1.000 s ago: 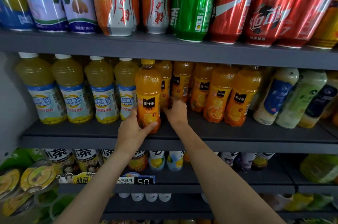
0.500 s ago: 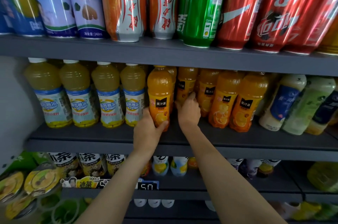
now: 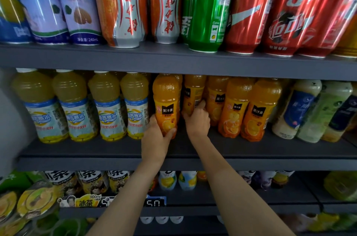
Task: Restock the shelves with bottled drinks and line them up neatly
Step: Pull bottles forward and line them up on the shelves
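Since half a second ago the right hand (image 3: 198,120) has reached further back, its fingers (image 3: 201,105) now curled round the second orange juice bottle (image 3: 193,94) behind the front one. The left hand (image 3: 157,135) keeps its grip low on the front orange juice bottle (image 3: 166,103), thumb across the base. That bottle stands upright at the front of the middle shelf (image 3: 96,150), just right of the pear drink bottles (image 3: 108,106). It is dimpled orange plastic with a black tab reading 美汁源 above printed orange slices. Right of it stand two matching bottles (image 3: 249,110).
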### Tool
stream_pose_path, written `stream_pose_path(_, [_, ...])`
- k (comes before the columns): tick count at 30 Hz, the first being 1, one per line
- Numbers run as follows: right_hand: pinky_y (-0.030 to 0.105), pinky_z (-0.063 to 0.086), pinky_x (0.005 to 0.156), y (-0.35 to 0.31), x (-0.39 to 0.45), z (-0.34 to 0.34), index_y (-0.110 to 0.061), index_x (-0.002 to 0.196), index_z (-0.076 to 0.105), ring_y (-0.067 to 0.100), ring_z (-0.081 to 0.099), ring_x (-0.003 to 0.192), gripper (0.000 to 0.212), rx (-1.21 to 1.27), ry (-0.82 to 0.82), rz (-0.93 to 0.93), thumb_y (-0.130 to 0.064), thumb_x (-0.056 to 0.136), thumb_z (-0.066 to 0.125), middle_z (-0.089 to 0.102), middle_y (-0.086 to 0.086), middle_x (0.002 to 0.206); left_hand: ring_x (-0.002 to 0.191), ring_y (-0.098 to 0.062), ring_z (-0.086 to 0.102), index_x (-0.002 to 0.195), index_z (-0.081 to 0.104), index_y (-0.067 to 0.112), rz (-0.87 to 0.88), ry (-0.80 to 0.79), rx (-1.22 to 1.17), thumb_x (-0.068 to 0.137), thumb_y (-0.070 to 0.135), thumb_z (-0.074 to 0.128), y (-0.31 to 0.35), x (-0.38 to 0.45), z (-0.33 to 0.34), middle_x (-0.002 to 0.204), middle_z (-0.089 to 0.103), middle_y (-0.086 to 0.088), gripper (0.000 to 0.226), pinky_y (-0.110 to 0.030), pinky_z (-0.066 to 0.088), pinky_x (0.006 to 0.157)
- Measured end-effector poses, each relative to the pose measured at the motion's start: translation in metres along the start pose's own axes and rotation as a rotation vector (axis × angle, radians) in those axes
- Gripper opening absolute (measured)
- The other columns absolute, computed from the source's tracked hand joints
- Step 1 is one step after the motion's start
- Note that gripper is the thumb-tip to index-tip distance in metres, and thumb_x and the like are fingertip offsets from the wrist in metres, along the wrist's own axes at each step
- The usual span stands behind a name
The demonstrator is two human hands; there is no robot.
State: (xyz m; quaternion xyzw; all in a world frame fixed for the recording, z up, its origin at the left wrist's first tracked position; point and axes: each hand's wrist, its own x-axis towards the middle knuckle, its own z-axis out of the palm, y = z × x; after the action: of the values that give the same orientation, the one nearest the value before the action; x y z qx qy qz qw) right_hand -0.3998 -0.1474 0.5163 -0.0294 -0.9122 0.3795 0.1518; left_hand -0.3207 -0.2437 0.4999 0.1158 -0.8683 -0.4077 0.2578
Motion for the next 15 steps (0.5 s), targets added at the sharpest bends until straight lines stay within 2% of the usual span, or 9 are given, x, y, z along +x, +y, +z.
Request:
stream_pose_path(5, [0.039, 0.053, 0.082, -0.001, 0.004, 0.001, -0.003, 0.121, 0.040, 0.033, 0.061, 0.105, 0.045, 0.011, 0.057, -0.024, -0.020, 0.087, 0.063, 0.060, 0.018, 0.115, 0.117, -0.026, 0.050, 0.133, 0.037, 0.009, 0.012, -0.006, -0.005, 0.081, 0.029, 0.069, -0.002, 0.001, 0.000, 0.126, 0.053, -0.011, 0.064, -0.035, 0.042, 0.092])
stream_pose_path(7, [0.042, 0.055, 0.079, 0.005, 0.003, 0.001, -0.003, 0.115, 0.042, 0.034, 0.065, 0.095, 0.041, 0.056, 0.059, -0.056, -0.020, 0.085, 0.065, 0.063, 0.019, 0.107, 0.116, -0.025, 0.051, 0.133, 0.038, 0.009, 0.021, -0.008, -0.005, 0.081, 0.029, 0.069, -0.003, 0.001, 0.000, 0.126, 0.054, -0.010, 0.064, -0.033, 0.041, 0.091])
stream_pose_path(9, [0.044, 0.057, 0.069, 0.015, -0.001, -0.002, -0.004, 0.113, 0.042, 0.033, 0.068, 0.079, 0.041, 0.126, 0.011, -0.093, -0.017, 0.083, 0.067, 0.065, 0.019, 0.098, 0.116, -0.025, 0.051, 0.133, 0.038, 0.010, 0.028, -0.011, -0.006, 0.081, 0.029, 0.069, -0.003, 0.001, 0.000, 0.126, 0.054, -0.009, 0.063, -0.032, 0.041, 0.091])
stream_pose_path(12, [0.024, 0.054, 0.046, 0.025, 0.001, -0.019, -0.005, 0.121, 0.038, 0.015, 0.062, 0.052, 0.045, 0.256, -0.160, -0.107, -0.010, 0.085, 0.065, 0.064, 0.011, 0.080, 0.116, -0.025, 0.051, 0.133, 0.037, 0.010, 0.028, -0.005, 0.004, 0.082, 0.030, 0.068, -0.003, 0.001, 0.000, 0.125, 0.054, -0.010, 0.063, -0.032, 0.041, 0.091])
stream_pose_path(13, [0.019, 0.050, 0.042, 0.026, 0.002, -0.024, -0.005, 0.124, 0.036, 0.012, 0.060, 0.049, 0.048, 0.287, -0.213, -0.101, -0.008, 0.085, 0.064, 0.062, 0.009, 0.078, 0.116, -0.025, 0.051, 0.133, 0.037, 0.010, 0.026, -0.004, 0.005, 0.082, 0.030, 0.068, -0.002, 0.001, 0.001, 0.125, 0.054, -0.010, 0.063, -0.033, 0.042, 0.091])
stream_pose_path(15, [0.019, 0.050, 0.042, 0.025, 0.001, -0.030, -0.007, 0.128, 0.032, 0.014, 0.062, 0.053, 0.053, 0.314, -0.241, -0.089, -0.007, 0.086, 0.063, 0.062, 0.011, 0.086, 0.116, -0.025, 0.051, 0.133, 0.036, 0.010, 0.020, -0.008, 0.006, 0.083, 0.030, 0.067, -0.002, 0.000, 0.001, 0.125, 0.054, -0.010, 0.063, -0.033, 0.042, 0.091])
